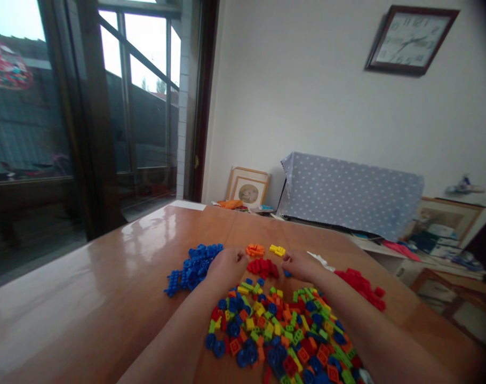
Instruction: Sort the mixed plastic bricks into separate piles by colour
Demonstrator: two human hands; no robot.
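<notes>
My left hand (229,264) is closed beside the blue block pile (198,264), just left of a cluster of red blocks (263,268). Its fingers curl inward, and anything between them is too small to make out. My right hand (299,265) is also closed, right of the red cluster, with a small blue piece (287,273) just below its fingertips. Orange blocks (254,249) and yellow blocks (277,250) lie beyond the hands. A large heap of mixed coloured blocks (278,330) spreads between my forearms.
More red blocks (360,288) and some white pieces (321,261) lie right on the wooden table (106,288). Beyond its far edge stand a cloth-covered object (352,192) and a framed picture (247,189). A clock (413,40) hangs on the wall.
</notes>
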